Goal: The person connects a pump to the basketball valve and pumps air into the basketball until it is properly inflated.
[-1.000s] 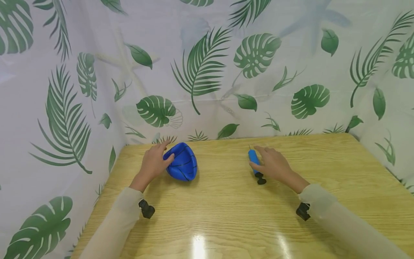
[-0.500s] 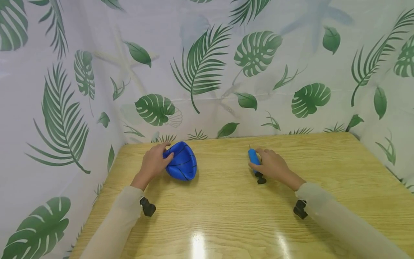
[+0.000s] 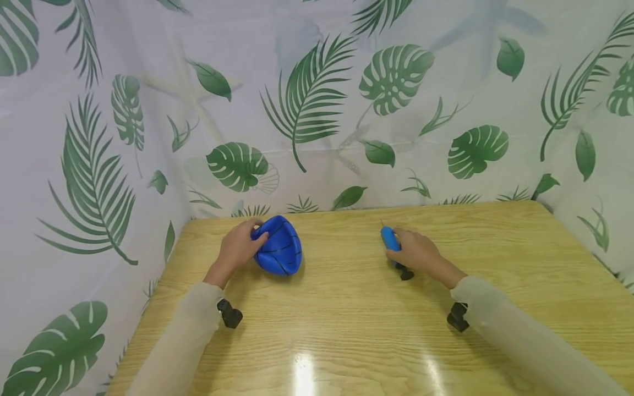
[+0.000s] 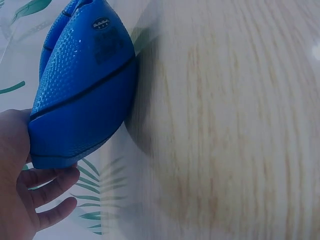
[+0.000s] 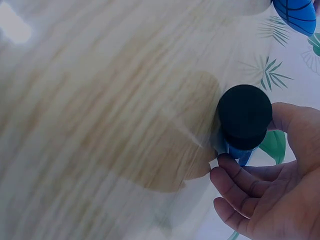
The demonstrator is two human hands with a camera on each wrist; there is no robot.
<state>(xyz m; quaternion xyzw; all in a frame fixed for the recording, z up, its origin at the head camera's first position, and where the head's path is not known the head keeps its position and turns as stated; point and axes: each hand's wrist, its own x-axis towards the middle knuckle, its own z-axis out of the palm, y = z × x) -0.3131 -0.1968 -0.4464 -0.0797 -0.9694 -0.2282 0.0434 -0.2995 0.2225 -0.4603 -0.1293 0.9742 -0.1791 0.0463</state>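
Observation:
A deflated blue ball with black seam lines [image 3: 281, 247] sits on the left half of the table, its upper side caved into a hollow. My left hand [image 3: 240, 245] pinches its left rim, thumb on the inside; in the left wrist view the ball [image 4: 87, 90] shows pebbled skin and the fingers [image 4: 52, 192] reach behind it. To the right, a blue hand pump [image 3: 389, 238] with a thin needle at its far end is gripped by my right hand [image 3: 420, 252]. The pump's round black handle end [image 5: 245, 112] faces the right wrist camera and hides most of the barrel.
Both things are near the back of a wood-grain table [image 3: 337, 308]. A white sheet printed with green leaves [image 3: 327, 126] hangs behind and at both sides. Each wrist carries a small black camera, such as the left one [image 3: 230, 314].
My right fingers have closed round the pump, and its handle end has shifted slightly right. The left hand stays on the ball's rim. The head view has tilted a little.

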